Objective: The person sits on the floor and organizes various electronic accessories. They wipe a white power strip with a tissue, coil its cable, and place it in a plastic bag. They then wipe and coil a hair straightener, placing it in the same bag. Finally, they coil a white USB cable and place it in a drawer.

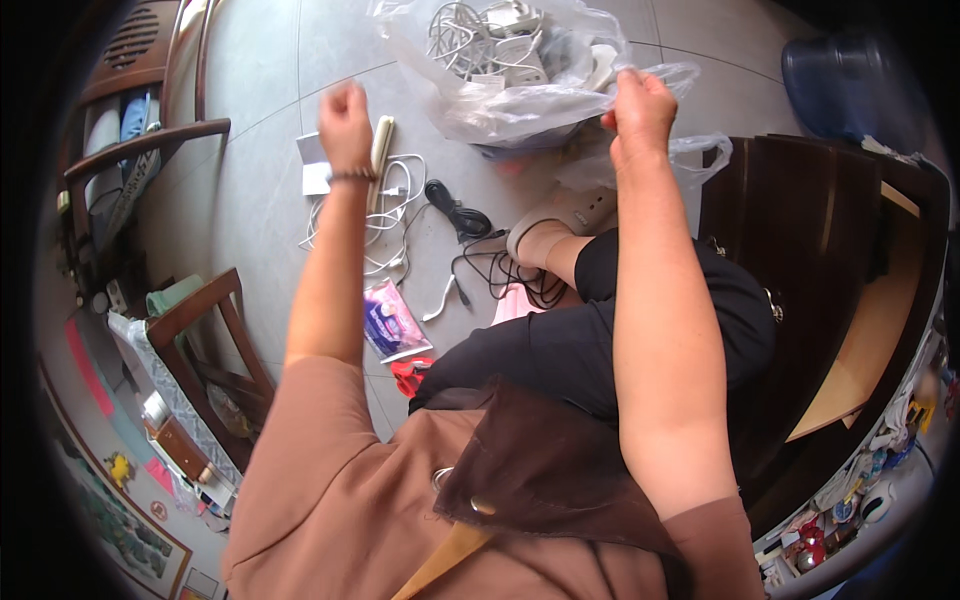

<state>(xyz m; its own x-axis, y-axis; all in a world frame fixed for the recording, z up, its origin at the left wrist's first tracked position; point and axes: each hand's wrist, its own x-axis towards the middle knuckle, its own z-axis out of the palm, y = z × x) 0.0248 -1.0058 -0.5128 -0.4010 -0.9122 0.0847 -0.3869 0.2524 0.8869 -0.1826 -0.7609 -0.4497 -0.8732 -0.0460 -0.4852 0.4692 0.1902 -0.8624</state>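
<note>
My right hand (645,112) grips the rim of a clear plastic bag (502,112) at its right side. Inside the bag lie coiled white cables (461,37) and white power adapters (521,60). My left hand (346,124), slightly blurred, is held left of the bag and apart from it, with curled fingers and nothing visible in them. Below that hand on the floor are a white power strip (381,146), a white box (313,165) and a loose white cable (405,199). A bundled black cable (457,212) lies between my arms.
On the grey tile floor (255,75) lie a pink and purple packet (394,321), a red object (409,375) and more black cables (517,274). A dark wooden cabinet (795,247) stands at right, a blue water jug (840,94) beyond it. Wooden chairs (150,154) line the left.
</note>
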